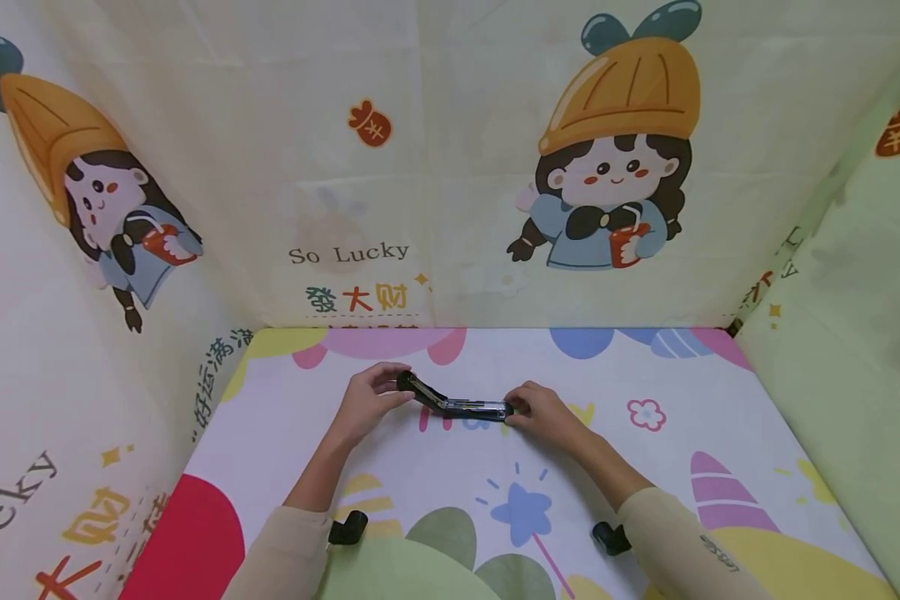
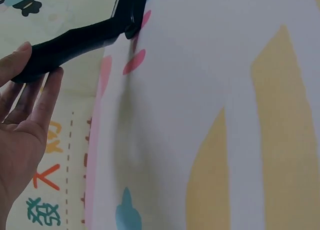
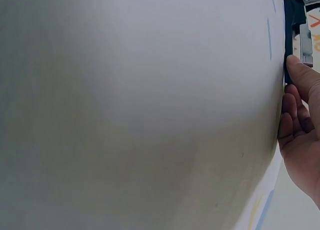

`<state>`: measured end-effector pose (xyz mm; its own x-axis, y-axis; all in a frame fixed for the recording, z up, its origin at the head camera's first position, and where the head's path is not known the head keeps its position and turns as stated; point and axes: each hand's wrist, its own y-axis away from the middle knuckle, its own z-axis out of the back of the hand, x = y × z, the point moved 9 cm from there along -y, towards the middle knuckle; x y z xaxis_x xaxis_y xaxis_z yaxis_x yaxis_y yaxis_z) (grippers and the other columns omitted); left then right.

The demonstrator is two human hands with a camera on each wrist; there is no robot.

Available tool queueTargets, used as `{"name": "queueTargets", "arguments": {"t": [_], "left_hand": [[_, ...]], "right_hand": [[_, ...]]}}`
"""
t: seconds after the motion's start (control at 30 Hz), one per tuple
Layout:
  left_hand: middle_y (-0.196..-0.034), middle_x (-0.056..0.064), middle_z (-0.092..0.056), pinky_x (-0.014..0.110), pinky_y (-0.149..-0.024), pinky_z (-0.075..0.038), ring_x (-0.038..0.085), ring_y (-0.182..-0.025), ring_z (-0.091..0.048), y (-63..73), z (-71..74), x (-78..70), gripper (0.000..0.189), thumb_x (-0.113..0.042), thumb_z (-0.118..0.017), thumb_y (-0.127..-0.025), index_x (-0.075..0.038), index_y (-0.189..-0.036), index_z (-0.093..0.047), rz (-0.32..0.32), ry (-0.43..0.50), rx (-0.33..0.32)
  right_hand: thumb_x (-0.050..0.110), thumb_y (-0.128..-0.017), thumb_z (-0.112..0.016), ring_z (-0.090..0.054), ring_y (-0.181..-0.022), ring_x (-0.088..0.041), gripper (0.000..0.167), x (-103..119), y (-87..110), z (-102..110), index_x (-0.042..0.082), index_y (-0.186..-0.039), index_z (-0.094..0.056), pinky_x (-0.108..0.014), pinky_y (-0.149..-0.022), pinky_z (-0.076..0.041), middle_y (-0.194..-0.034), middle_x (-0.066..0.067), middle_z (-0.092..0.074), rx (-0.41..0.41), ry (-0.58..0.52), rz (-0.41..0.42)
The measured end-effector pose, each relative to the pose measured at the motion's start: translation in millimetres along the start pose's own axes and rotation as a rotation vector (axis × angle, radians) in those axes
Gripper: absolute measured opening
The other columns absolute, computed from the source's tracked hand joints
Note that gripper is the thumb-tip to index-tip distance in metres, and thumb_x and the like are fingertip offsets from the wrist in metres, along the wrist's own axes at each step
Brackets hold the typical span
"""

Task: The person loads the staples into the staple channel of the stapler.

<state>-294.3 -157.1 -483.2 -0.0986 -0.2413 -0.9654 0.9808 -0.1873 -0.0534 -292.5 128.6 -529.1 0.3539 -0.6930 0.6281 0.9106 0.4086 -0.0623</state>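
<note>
A black stapler [image 1: 476, 409] is folded open near the far side of the table, its silvery metal track showing. My left hand [image 1: 367, 406] pinches the end of the raised top cover [image 2: 75, 45] between thumb and fingers, as the left wrist view also shows. At the opposite end, the thumb and fingers of my right hand [image 1: 549, 415] grip the tip of the base [image 3: 288, 37], low against the tabletop. Only part of the stapler appears in the right wrist view. Whether staples lie in the track is too small to tell.
The table [image 1: 600, 467] has a colourful printed cover. A cream printed curtain [image 1: 465, 200] rises behind it and along both sides. Dark wrist-worn devices [image 1: 348, 527] sit by the sleeves of both arms.
</note>
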Motion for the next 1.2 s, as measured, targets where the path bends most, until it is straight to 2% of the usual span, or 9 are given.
{"name": "queueTargets", "arguments": {"t": [0.2, 0.47, 0.6, 0.73, 0.97, 1.2], "left_hand": [[-0.121, 0.018, -0.072, 0.02, -0.087, -0.058, 0.031, -0.111, -0.069, -5.2, -9.1, -9.7, 0.044, -0.006, -0.083, -0.086, -0.002, -0.128, -0.07, -0.041, 0.003, 0.022], [-0.11, 0.016, -0.074, 0.023, -0.085, -0.06, 0.026, -0.101, -0.07, -11.5, -22.7, -17.5, 0.04, -0.005, -0.084, -0.085, -0.005, -0.123, -0.073, -0.059, -0.02, 0.036], [-0.111, 0.013, -0.073, 0.025, -0.091, -0.059, 0.024, -0.102, -0.068, -13.9, -31.5, -20.1, 0.04, -0.007, -0.083, -0.086, -0.006, -0.124, -0.072, -0.064, -0.045, 0.049], [-0.114, 0.012, -0.071, 0.028, -0.094, -0.059, 0.024, -0.104, -0.065, -16.4, -41.7, -24.0, 0.039, -0.009, -0.083, -0.087, -0.007, -0.125, -0.072, -0.082, -0.059, 0.078], [-0.117, 0.01, -0.069, 0.032, -0.092, -0.061, 0.025, -0.107, -0.063, -19.4, -56.8, -29.1, 0.04, -0.006, -0.082, -0.088, -0.009, -0.126, -0.071, -0.086, -0.08, 0.114], [-0.116, 0.005, -0.069, 0.034, -0.091, -0.061, 0.023, -0.104, -0.064, -21.3, -72.2, -34.7, 0.039, -0.005, -0.082, -0.087, -0.014, -0.124, -0.072, -0.081, -0.161, 0.141]], "right_hand": [[0.012, -0.088, -0.082, -0.062, -0.091, -0.013, 0.028, 0, 0.9, 1, 0.002, -0.112, -0.073, -0.03, -0.082, -0.056, -0.101, -0.004, -0.067, -0.003, -0.002, 0.008], [0.012, -0.088, -0.082, -0.059, -0.088, -0.013, 0.028, -3, 1.1, -1, 0.002, -0.113, -0.073, -0.03, -0.08, -0.055, -0.1, -0.003, -0.065, -0.009, -0.016, 0.015], [0.011, -0.086, -0.083, -0.06, -0.086, -0.013, 0.028, -4, 0.5, -3, 0.001, -0.111, -0.072, -0.028, -0.078, -0.054, -0.098, -0.005, -0.065, -0.023, -0.003, 0.044], [0.012, -0.087, -0.083, -0.061, -0.089, -0.013, 0.028, -6, 0.1, -4, 0.002, -0.112, -0.073, -0.03, -0.081, -0.056, -0.1, -0.005, -0.065, -0.011, -0.013, 0.014], [0.013, -0.09, -0.081, -0.062, -0.092, -0.014, 0.027, -3, 0.6, -2, 0.003, -0.113, -0.072, -0.031, -0.083, -0.056, -0.103, -0.005, -0.066, 0.007, -0.02, 0.001], [0.013, -0.09, -0.081, -0.062, -0.093, -0.014, 0.028, -5, 0.2, -3, 0.003, -0.114, -0.072, -0.034, -0.085, -0.057, -0.104, -0.005, -0.066, 0.011, -0.024, -0.025]]}}
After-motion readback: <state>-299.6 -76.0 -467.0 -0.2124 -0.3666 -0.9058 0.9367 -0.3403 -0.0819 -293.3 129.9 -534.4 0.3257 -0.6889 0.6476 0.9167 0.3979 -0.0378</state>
